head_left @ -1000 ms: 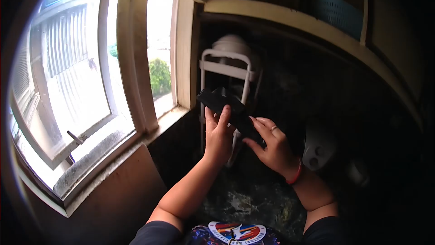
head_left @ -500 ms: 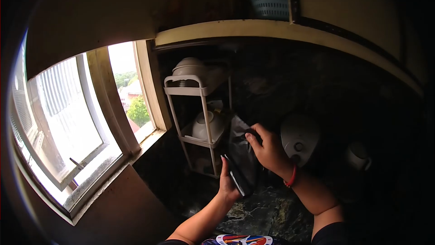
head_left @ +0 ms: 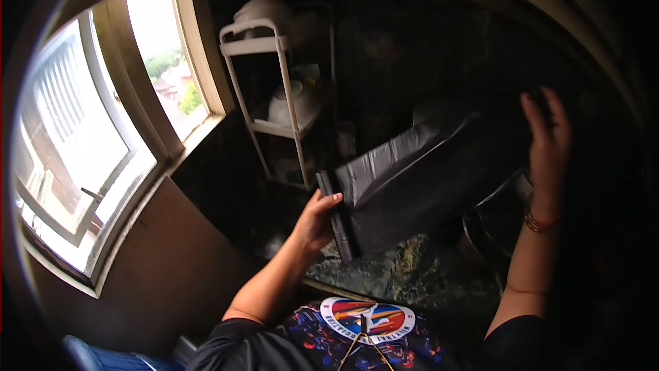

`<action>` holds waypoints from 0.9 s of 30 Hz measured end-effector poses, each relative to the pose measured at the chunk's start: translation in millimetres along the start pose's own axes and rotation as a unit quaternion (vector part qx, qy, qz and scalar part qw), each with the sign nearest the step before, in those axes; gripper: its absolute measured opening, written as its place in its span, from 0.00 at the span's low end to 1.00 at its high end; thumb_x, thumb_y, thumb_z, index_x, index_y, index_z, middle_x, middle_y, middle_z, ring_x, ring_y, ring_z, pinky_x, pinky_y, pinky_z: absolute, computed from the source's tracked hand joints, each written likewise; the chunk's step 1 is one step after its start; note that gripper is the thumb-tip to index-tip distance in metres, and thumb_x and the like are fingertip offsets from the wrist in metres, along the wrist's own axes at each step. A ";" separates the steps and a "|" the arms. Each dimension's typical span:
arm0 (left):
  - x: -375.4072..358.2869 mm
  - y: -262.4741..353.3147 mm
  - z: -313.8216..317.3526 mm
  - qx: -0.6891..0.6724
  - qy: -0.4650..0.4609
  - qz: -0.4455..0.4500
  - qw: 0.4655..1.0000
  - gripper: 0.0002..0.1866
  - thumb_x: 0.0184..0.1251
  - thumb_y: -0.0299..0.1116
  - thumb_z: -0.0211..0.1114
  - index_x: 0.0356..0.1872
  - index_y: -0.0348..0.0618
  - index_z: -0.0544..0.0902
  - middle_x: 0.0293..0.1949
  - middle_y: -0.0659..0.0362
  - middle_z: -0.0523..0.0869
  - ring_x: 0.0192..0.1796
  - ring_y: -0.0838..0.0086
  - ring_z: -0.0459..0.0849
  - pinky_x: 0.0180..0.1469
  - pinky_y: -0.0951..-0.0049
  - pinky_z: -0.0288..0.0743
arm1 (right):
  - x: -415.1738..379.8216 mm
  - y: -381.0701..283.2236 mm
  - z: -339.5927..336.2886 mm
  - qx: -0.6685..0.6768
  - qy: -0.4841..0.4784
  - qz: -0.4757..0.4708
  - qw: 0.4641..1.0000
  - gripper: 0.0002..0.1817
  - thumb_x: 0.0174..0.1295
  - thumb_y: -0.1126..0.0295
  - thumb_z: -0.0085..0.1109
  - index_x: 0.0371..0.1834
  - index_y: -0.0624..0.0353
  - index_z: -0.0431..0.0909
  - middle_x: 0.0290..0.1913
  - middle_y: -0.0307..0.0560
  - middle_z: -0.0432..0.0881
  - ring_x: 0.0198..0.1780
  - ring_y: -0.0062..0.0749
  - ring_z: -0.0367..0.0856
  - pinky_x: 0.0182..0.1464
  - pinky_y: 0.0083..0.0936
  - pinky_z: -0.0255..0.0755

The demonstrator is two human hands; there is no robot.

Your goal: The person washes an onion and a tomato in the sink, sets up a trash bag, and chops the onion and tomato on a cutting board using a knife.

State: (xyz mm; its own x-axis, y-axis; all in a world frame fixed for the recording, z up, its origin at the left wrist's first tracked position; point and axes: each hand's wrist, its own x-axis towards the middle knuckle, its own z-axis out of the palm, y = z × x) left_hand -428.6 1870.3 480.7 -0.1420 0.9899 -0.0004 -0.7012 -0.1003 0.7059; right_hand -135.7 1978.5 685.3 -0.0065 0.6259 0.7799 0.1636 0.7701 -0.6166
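My left hand (head_left: pixel 318 218) grips a narrow black roll of plastic bags (head_left: pixel 340 234), its thumb lying across the front. From the roll a length of black plastic bag (head_left: pixel 412 189) stretches up to the right, shiny and creased along its upper edge. At the bag's far end, my right hand (head_left: pixel 549 134) is raised with its fingers around the dark plastic. Shadow hides exactly where those fingers meet the bag.
A white tiered rack (head_left: pixel 254 45) holding bowls (head_left: pixel 285 103) stands against the dark wall beside an open window (head_left: pixel 82 110). Below the bag lies a dark marbled countertop (head_left: pixel 405 275). Something blue (head_left: pixel 110 357) shows at the lower left.
My right hand has moved away to the right and upward, drawing a long stretch of bag off the roll. My left hand has shifted slightly left and up. The view has tilted downward.
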 end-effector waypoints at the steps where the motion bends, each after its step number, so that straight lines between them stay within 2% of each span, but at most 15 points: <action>1: -2.2 3.8 -1.3 0.007 0.008 0.006 1.000 0.21 0.56 0.30 0.64 0.52 0.42 0.73 0.46 0.57 0.81 0.48 0.67 0.81 0.54 0.57 0.75 | -1.4 7.6 -16.7 -0.015 0.003 -0.013 1.000 0.19 0.66 0.70 0.56 0.59 0.65 0.71 0.48 0.48 0.81 0.50 0.26 0.78 0.56 0.21 0.69; 2: -5.0 7.8 -0.8 0.013 -0.002 0.013 1.000 0.21 0.55 0.29 0.63 0.52 0.41 0.73 0.46 0.56 0.81 0.48 0.67 0.81 0.54 0.58 0.75 | -4.9 3.8 -24.8 -0.209 0.000 -0.166 0.964 0.22 0.65 0.70 0.58 0.61 0.64 0.69 0.55 0.51 0.77 0.57 0.32 0.74 0.61 0.27 0.66; 3: -6.8 12.2 0.6 0.020 -0.013 0.022 0.999 0.22 0.54 0.28 0.63 0.52 0.40 0.73 0.46 0.56 0.81 0.49 0.67 0.81 0.54 0.58 0.75 | -16.6 -6.8 -30.0 -0.346 0.019 -0.169 0.923 0.26 0.63 0.72 0.57 0.64 0.63 0.65 0.63 0.53 0.70 0.65 0.39 0.68 0.65 0.34 0.62; 5: -7.6 19.6 8.0 0.035 -0.048 0.025 0.998 0.25 0.50 0.23 0.60 0.54 0.38 0.72 0.45 0.56 0.81 0.49 0.67 0.81 0.55 0.65 0.74 | -28.8 -27.7 -31.2 -0.421 0.039 -0.319 0.848 0.30 0.61 0.73 0.58 0.67 0.62 0.62 0.67 0.55 0.66 0.68 0.45 0.64 0.67 0.38 0.60; 7: -7.9 26.5 27.2 0.059 -0.109 0.044 0.991 0.27 0.49 0.20 0.59 0.55 0.37 0.71 0.44 0.56 0.81 0.48 0.70 0.81 0.55 0.69 0.74 | -58.6 -56.9 -8.3 -0.349 -0.031 -0.293 0.889 0.31 0.60 0.72 0.59 0.67 0.62 0.62 0.67 0.56 0.65 0.69 0.48 0.62 0.68 0.39 0.58; 9: -11.7 30.8 41.7 0.061 -0.149 0.007 0.987 0.30 0.45 0.19 0.58 0.56 0.35 0.70 0.45 0.55 0.81 0.49 0.70 0.81 0.57 0.69 0.72 | -77.9 -46.3 25.3 -0.186 -0.248 -0.251 0.917 0.34 0.59 0.66 0.63 0.67 0.64 0.61 0.66 0.59 0.65 0.67 0.50 0.64 0.66 0.37 0.61; 11: -17.4 37.0 54.1 0.044 -0.179 -0.019 0.983 0.30 0.44 0.20 0.59 0.56 0.34 0.70 0.47 0.54 0.81 0.49 0.69 0.81 0.57 0.68 0.72 | -97.6 -12.4 66.9 -0.045 -0.392 -0.121 0.911 0.32 0.58 0.61 0.65 0.62 0.67 0.66 0.57 0.61 0.75 0.59 0.50 0.74 0.59 0.34 0.68; 13: -15.9 42.9 42.9 0.027 -0.191 -0.030 0.981 0.28 0.48 0.24 0.57 0.56 0.35 0.71 0.47 0.51 0.81 0.50 0.66 0.81 0.56 0.68 0.73 | -102.5 7.3 80.3 0.001 -0.453 -0.020 0.891 0.28 0.57 0.59 0.67 0.53 0.69 0.73 0.43 0.59 0.81 0.47 0.47 0.81 0.51 0.32 0.72; 15: -7.2 39.6 17.6 -0.048 -0.167 -0.049 0.984 0.26 0.51 0.28 0.55 0.56 0.37 0.72 0.47 0.51 0.81 0.51 0.64 0.81 0.55 0.66 0.75 | -90.5 1.9 71.2 0.007 -0.435 0.027 0.900 0.15 0.59 0.64 0.65 0.40 0.67 0.78 0.33 0.51 0.82 0.36 0.30 0.80 0.41 0.25 0.72; 16: 0.6 37.3 0.4 -0.153 -0.241 -0.116 0.951 0.24 0.54 0.30 0.54 0.56 0.40 0.72 0.47 0.52 0.81 0.51 0.63 0.81 0.54 0.64 0.77 | -85.9 -3.0 68.8 0.037 -0.427 0.059 0.901 0.13 0.60 0.66 0.64 0.38 0.66 0.77 0.31 0.48 0.82 0.35 0.25 0.78 0.41 0.24 0.71; 18: 1.8 11.3 -24.8 -0.160 -0.190 -0.157 0.956 0.24 0.65 0.43 0.54 0.59 0.43 0.73 0.53 0.52 0.80 0.55 0.61 0.80 0.57 0.59 0.75 | -81.4 0.1 69.3 0.072 -0.426 0.116 0.894 0.09 0.60 0.70 0.62 0.35 0.65 0.76 0.28 0.41 0.80 0.34 0.14 0.72 0.39 0.20 0.69; 20: -6.0 -10.2 -36.2 -0.146 -0.131 -0.190 0.962 0.29 0.67 0.55 0.55 0.61 0.46 0.73 0.60 0.52 0.77 0.59 0.60 0.77 0.62 0.55 0.70 | -78.0 -4.4 72.7 0.081 -0.418 0.126 0.896 0.07 0.61 0.71 0.61 0.33 0.65 0.76 0.27 0.38 0.79 0.33 0.14 0.72 0.39 0.18 0.68; 23: -13.9 -17.6 -39.0 -0.089 -0.152 -0.131 0.976 0.30 0.63 0.48 0.64 0.63 0.46 0.70 0.56 0.57 0.79 0.58 0.64 0.77 0.62 0.54 0.69 | -69.1 -8.1 66.7 0.091 -0.397 0.150 0.901 0.06 0.61 0.72 0.60 0.34 0.64 0.76 0.28 0.35 0.78 0.34 0.12 0.72 0.39 0.16 0.67; 24: -15.7 -15.6 -34.1 -0.029 -0.103 -0.085 0.991 0.32 0.59 0.45 0.68 0.62 0.43 0.70 0.54 0.56 0.79 0.57 0.65 0.78 0.61 0.56 0.70 | -64.3 -10.1 60.0 0.070 -0.417 0.141 0.895 0.07 0.59 0.72 0.62 0.35 0.63 0.76 0.29 0.34 0.77 0.34 0.12 0.72 0.39 0.15 0.66; 27: -11.7 -3.1 -58.0 0.050 -0.068 -0.080 0.993 0.30 0.56 0.36 0.69 0.61 0.41 0.70 0.53 0.55 0.79 0.55 0.67 0.79 0.59 0.60 0.73 | -60.9 -16.4 46.0 0.110 -0.362 0.166 0.911 0.08 0.57 0.72 0.63 0.35 0.62 0.76 0.30 0.32 0.77 0.35 0.13 0.72 0.40 0.15 0.66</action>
State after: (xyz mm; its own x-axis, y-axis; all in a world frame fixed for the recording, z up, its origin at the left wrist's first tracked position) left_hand -465.2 1853.1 437.5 0.0672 0.9974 -0.0276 -0.6326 0.0640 0.7718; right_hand -183.3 1933.4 643.0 -0.6541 0.6848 0.3212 0.0743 0.4808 -0.8737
